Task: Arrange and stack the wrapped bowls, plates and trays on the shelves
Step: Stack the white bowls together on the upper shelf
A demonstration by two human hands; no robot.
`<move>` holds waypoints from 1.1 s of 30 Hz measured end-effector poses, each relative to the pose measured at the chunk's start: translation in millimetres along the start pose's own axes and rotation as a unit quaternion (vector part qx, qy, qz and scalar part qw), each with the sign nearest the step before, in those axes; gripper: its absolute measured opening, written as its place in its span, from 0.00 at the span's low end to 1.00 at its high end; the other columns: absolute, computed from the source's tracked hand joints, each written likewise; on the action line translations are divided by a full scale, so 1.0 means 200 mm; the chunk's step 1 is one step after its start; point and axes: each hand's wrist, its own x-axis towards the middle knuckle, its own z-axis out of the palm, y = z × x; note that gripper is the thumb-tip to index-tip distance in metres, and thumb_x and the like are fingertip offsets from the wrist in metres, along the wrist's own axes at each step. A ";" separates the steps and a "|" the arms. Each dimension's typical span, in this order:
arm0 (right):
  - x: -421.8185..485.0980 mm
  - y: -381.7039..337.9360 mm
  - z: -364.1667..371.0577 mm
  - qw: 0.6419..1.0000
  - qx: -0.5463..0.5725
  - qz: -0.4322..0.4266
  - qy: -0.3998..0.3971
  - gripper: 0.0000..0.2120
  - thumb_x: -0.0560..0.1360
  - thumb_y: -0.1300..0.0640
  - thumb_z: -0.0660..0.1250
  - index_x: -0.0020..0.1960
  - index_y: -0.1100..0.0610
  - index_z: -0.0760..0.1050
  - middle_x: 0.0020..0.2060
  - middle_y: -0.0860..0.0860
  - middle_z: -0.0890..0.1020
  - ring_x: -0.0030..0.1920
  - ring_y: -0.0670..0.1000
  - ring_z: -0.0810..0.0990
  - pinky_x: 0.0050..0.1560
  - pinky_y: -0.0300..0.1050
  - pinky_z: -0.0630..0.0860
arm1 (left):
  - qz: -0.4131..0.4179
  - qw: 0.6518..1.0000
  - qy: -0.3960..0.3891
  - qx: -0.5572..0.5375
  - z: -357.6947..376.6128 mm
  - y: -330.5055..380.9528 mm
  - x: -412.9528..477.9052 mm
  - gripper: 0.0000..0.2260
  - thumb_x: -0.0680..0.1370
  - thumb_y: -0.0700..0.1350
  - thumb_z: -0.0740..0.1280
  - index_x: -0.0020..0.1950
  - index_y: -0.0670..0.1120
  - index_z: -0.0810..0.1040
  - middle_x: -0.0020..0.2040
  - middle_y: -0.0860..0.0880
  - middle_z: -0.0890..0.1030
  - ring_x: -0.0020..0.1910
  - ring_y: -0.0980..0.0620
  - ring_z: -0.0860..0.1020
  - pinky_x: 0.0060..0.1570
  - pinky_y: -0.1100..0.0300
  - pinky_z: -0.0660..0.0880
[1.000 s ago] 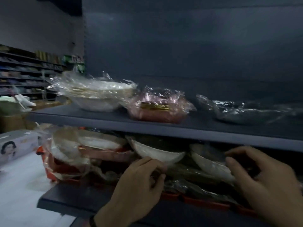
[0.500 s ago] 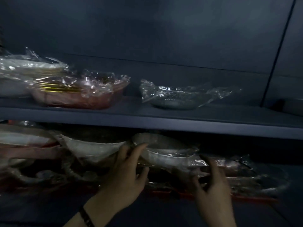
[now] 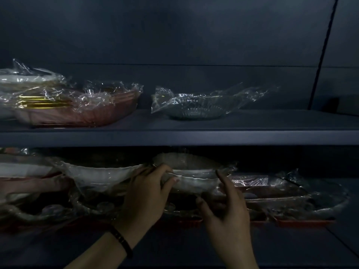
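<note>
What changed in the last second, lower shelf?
Left hand shifted right from the middle bowl and now grips the left rim of the wrapped white bowl; right hand stays at its right end, grip unclear. Camera panned right. Upper shelf unchanged.
</note>
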 end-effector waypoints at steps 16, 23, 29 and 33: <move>-0.16 -0.06 -0.27 0.998 -0.016 0.020 0.062 0.18 0.64 0.42 0.80 0.49 0.47 0.80 0.47 0.46 0.85 0.48 0.50 0.84 0.49 0.50 0.80 | 0.031 0.990 0.027 -0.131 -0.21 0.23 -0.30 0.09 0.74 0.56 0.78 0.54 0.60 0.85 0.51 0.63 0.83 0.53 0.64 0.82 0.53 0.70 0.76; -0.35 -0.27 -0.37 0.996 0.006 0.023 0.088 0.17 0.64 0.53 0.81 0.47 0.40 0.79 0.48 0.45 0.85 0.49 0.46 0.83 0.48 0.28 0.74 | 0.022 0.987 0.004 -0.157 -0.42 0.21 -0.41 0.30 0.74 0.44 0.81 0.71 0.64 0.76 0.67 0.64 0.76 0.66 0.63 0.77 0.65 0.66 0.76; -0.58 -0.33 -0.37 0.997 0.006 0.023 0.078 0.19 0.64 0.60 0.85 0.49 0.47 0.82 0.47 0.48 0.87 0.50 0.51 0.86 0.55 0.49 0.80 | 0.043 0.986 -0.027 -0.157 -0.69 0.10 -0.49 0.27 0.74 0.47 0.79 0.70 0.62 0.76 0.65 0.65 0.77 0.62 0.59 0.81 0.62 0.53 0.81; -0.61 -0.48 -0.36 0.999 0.032 0.023 0.030 0.18 0.65 0.59 0.85 0.48 0.47 0.82 0.47 0.45 0.88 0.49 0.45 0.86 0.53 0.44 0.80 | 0.032 0.983 -0.019 -0.180 -0.88 0.07 -0.54 0.24 0.72 0.39 0.81 0.65 0.57 0.81 0.62 0.59 0.80 0.59 0.54 0.84 0.56 0.57 0.84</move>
